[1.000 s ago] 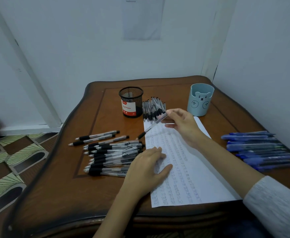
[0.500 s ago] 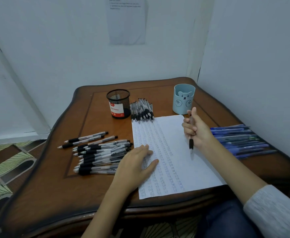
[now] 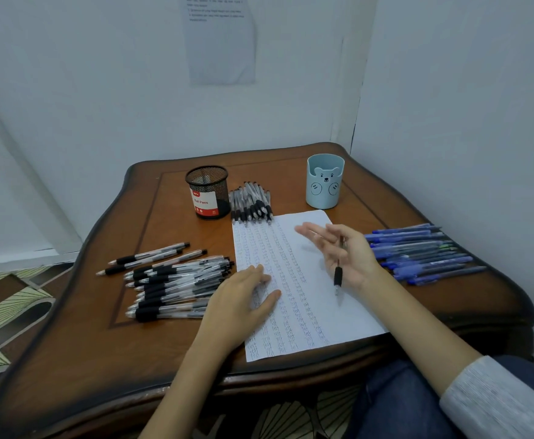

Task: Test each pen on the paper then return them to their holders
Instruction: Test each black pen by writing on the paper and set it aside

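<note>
The right grip point(image 3: 341, 258) wasn't really gripping anything. Its fingers were spread and mostly straight, palm turned up a bit, hovering over the right side of the paper point(image 3: 303, 312). A black pen point(image 3: 338, 275) lay along the hand with its tip pointing back toward the person, just above the sheet. I couldn't tell what was pinning it there, maybe the thumb, but nothing was curled round it. To me it looked like a pen being shuffled into writing position, not one mid-stroke.

The left grip point(image 3: 243, 299) was flat, fingers straight, pressing on the left edge of the paper to keep it from sliding.

The sheet had columns of small scribbles over most of its left and middle, with a blank strip down the right. So I'd say plenty of testing was done, and there was room for more.

Beyond that were three lots of pens on the wooden surface point(image 3: 164, 343): a big heap of black pens point(image 3: 177, 280) just left of the paper, a smaller bunch point(image 3: 251, 202) touching its top edge, and a row of blue pens point(image 3: 424, 255) on the right.

The black mesh holder point(image 3: 208, 191) looked empty through its wire. No pens stuck out of the blue bear cup point(image 3: 324, 182) either, though I couldn't see right inside it. So the "return them" half hadn't started, as far as I could see — and I couldn't say which heap was already tested.
</note>
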